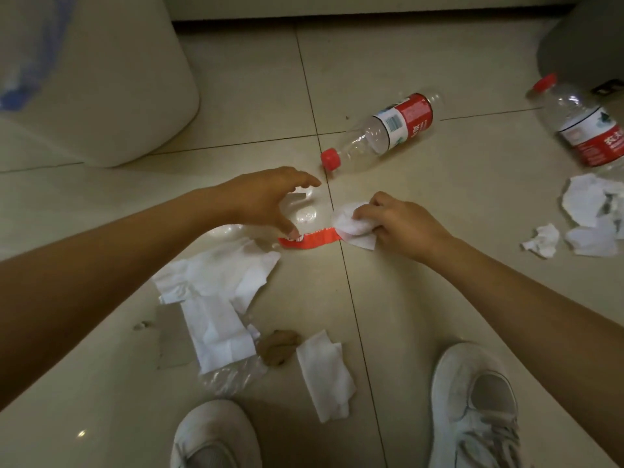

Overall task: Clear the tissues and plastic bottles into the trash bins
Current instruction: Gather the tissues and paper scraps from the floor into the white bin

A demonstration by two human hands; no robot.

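My right hand (401,224) is closed on a crumpled white tissue (351,226) just above the floor. My left hand (270,197) arches with spread fingers over a clear plastic bottle (304,217) lying on the tiles, its red label (309,239) showing below the thumb; the grasp is not closed. A second bottle (388,130) with a red cap lies beyond my hands. A third bottle (580,123) lies at the right edge. Flat tissues (216,298) and another tissue (326,373) lie near my feet. Torn tissues (587,211) sit at the right.
A white bin (101,79) with a blue bag liner stands at the upper left. A dark grey bin (587,38) stands at the upper right. A brown scrap (278,346) and clear plastic wrap (229,376) lie by the tissues. My white shoes (472,407) are at the bottom.
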